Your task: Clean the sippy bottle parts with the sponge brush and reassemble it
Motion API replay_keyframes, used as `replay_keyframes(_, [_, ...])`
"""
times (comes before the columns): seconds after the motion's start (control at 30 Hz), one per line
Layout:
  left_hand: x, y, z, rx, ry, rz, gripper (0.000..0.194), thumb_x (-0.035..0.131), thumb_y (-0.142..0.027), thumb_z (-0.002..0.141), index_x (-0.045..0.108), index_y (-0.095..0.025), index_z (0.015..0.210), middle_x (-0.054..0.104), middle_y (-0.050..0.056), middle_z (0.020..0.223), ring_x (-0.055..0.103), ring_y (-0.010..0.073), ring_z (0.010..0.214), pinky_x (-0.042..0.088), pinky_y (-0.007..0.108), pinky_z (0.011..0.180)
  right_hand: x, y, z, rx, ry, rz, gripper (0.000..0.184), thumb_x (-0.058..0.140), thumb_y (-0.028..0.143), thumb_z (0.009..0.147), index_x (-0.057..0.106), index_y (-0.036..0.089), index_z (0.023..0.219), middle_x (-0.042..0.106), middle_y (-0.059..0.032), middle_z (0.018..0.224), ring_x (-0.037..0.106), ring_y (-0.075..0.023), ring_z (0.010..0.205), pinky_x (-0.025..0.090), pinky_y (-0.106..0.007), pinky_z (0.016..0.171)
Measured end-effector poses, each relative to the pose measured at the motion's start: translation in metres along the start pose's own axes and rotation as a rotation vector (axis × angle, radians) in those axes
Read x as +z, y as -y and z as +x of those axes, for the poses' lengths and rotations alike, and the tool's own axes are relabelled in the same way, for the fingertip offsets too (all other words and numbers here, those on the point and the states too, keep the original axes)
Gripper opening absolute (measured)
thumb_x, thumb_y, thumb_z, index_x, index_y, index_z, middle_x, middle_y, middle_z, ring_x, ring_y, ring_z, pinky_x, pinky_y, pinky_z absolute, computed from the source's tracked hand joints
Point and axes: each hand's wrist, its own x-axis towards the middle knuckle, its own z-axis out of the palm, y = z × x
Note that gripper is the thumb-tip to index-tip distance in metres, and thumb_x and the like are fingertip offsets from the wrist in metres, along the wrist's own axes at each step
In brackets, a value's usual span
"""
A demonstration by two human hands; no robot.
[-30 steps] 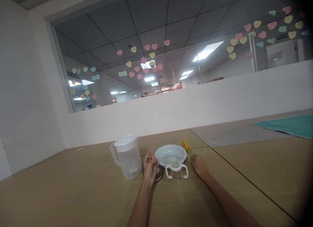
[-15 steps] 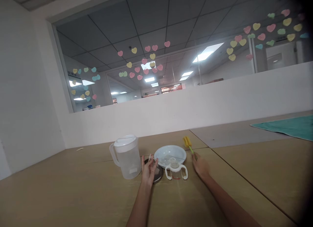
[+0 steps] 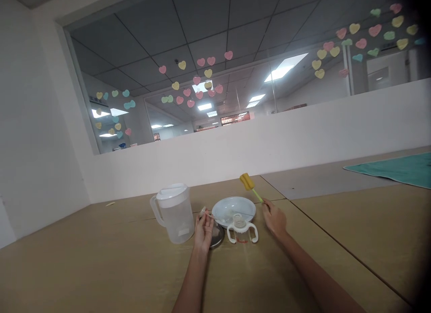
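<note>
My right hand is closed around the light-green handle of a bottle brush, its yellow sponge head raised up and to the left. My left hand pinches a small whitish piece with a thin stem pointing right; its exact kind is too small to make out. Below and behind that hand lies a dark round dish, partly hidden. Between my hands stands a clear baby bottle with two white handles and an open-looking top. Just behind it is a pale bowl with clear items inside.
A translucent lidded pitcher stands left of my left hand. At the far right a green cloth lies on the wooden table. A low wall with a window runs behind the table.
The brush has swung up and to the left in my right hand. My left hand has turned, its fingers now drawn together around the small whitish piece.
</note>
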Motion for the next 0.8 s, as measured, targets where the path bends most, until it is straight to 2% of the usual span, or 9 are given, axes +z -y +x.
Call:
replay_keyframes(0.07, [0.000,-0.001,-0.001,-0.016,0.022,-0.004,0.018,0.050,-0.001,0.082,0.056,-0.017,0.086,0.068,0.001,0.091,0.065,0.0069,0.077,0.051,0.036,0.091,-0.005,0.004,-0.001,-0.112,-0.045,0.011,0.040,0.033,0.028,0.087,0.062,0.024,0.114,0.067,-0.0048,0.099,0.059,-0.0187,0.086,0.038,-0.025,0.069])
replay_keyframes(0.17, [0.000,-0.002,-0.003,-0.025,0.039,-0.016,0.019,0.050,-0.001,0.082,0.058,-0.018,0.086,0.068,0.000,0.091,0.065,0.0063,0.075,0.048,0.041,0.095,-0.011,0.009,-0.002,-0.383,-0.113,-0.013,0.035,0.037,0.023,0.085,0.067,0.024,0.104,0.066,-0.0032,0.087,0.056,-0.0170,0.081,0.035,-0.025,0.070])
replay_keyframes(0.27, [0.001,-0.002,-0.004,-0.025,0.026,-0.033,0.020,0.048,-0.001,0.083,0.058,-0.017,0.088,0.068,0.000,0.089,0.065,0.0067,0.076,0.048,0.041,0.095,-0.011,0.012,-0.002,-0.663,-0.217,-0.062,0.031,0.042,0.017,0.084,0.069,0.023,0.099,0.062,-0.0039,0.082,0.052,-0.0166,0.080,0.033,-0.028,0.074])
replay_keyframes(0.37, [0.002,-0.003,-0.004,-0.025,0.015,-0.044,0.020,0.047,-0.001,0.083,0.058,-0.017,0.089,0.068,0.001,0.085,0.065,0.0065,0.075,0.049,0.038,0.094,-0.006,0.014,-0.001,-0.831,-0.300,-0.110,0.032,0.046,0.011,0.082,0.067,0.025,0.103,0.061,-0.0051,0.089,0.050,-0.0164,0.082,0.032,-0.029,0.077])
replay_keyframes(0.5, [0.003,-0.003,-0.005,-0.021,0.000,-0.014,0.022,0.048,-0.001,0.083,0.058,-0.018,0.093,0.069,0.001,0.084,0.066,0.0064,0.074,0.051,0.033,0.091,0.002,0.014,-0.001,-0.921,-0.322,-0.181,0.038,0.050,0.007,0.079,0.065,0.028,0.106,0.060,-0.0056,0.092,0.049,-0.0171,0.085,0.031,-0.030,0.076])
replay_keyframes(0.6, [0.003,-0.002,-0.005,-0.024,0.022,-0.027,0.023,0.048,-0.002,0.083,0.058,-0.018,0.095,0.068,0.001,0.084,0.066,0.0067,0.076,0.050,0.037,0.093,0.003,0.013,-0.002,-0.948,-0.306,-0.235,0.037,0.052,0.007,0.078,0.065,0.028,0.106,0.061,-0.0058,0.092,0.049,-0.0180,0.086,0.030,-0.031,0.077])
replay_keyframes(0.7, [0.002,-0.002,-0.003,-0.022,0.040,-0.049,0.022,0.047,-0.002,0.083,0.057,-0.018,0.095,0.068,0.001,0.085,0.066,0.0077,0.078,0.048,0.042,0.096,0.000,0.012,-0.003,-0.921,-0.303,-0.297,0.036,0.053,0.007,0.078,0.065,0.027,0.105,0.062,-0.0066,0.094,0.049,-0.0191,0.085,0.030,-0.033,0.078])
replay_keyframes(0.8, [0.001,-0.002,-0.002,-0.009,0.041,-0.034,0.023,0.048,-0.002,0.083,0.057,-0.018,0.096,0.068,0.001,0.085,0.066,0.0083,0.079,0.048,0.041,0.095,-0.005,0.011,-0.004,-0.839,-0.341,-0.334,0.034,0.053,0.007,0.079,0.066,0.026,0.104,0.062,-0.0069,0.093,0.048,-0.0193,0.083,0.030,-0.032,0.075])
